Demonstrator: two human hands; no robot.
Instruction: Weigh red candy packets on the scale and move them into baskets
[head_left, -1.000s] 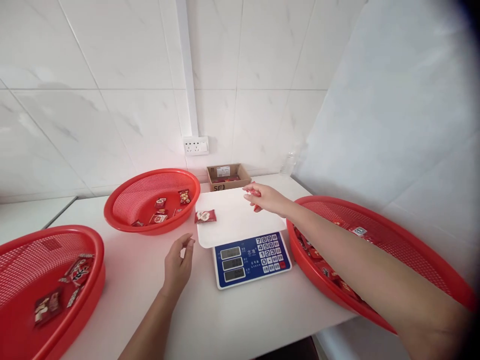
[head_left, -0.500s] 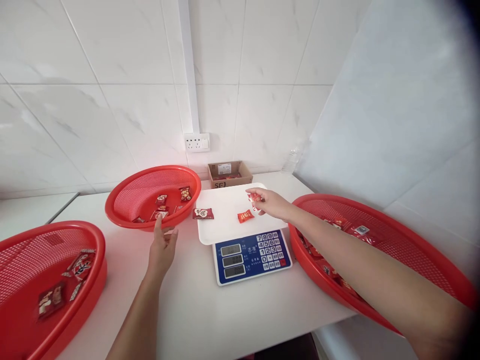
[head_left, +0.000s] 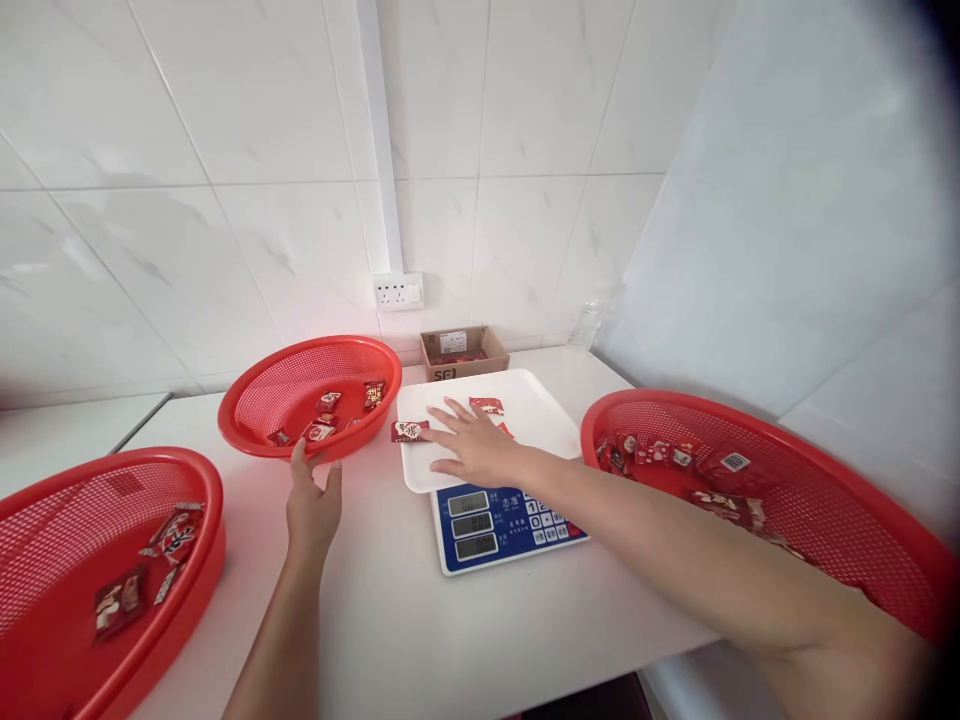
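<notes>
A blue-faced digital scale (head_left: 510, 525) with a white weighing tray (head_left: 536, 405) sits mid-table. My right hand (head_left: 469, 445) lies flat on the tray, fingers spread, reaching left toward a red snack packet (head_left: 409, 431) at the tray's left edge. Another red packet (head_left: 487, 405) lies just beyond my fingers. A third packet is partly hidden under this hand. My left hand (head_left: 311, 500) rests open on the table, fingertips touching the near rim of a red mesh basket (head_left: 247, 425) that holds several packets.
A large red basket (head_left: 825, 530) with several packets stands at the right. Another red basket (head_left: 45, 500) with three packets is at the near left. A small cardboard box (head_left: 463, 352) and a wall socket (head_left: 398, 292) are at the back, by the tiled wall.
My right hand has let go of its packets on the tray and moved left across it, fingers now spread. My left hand has slid forward to the middle basket's rim.
</notes>
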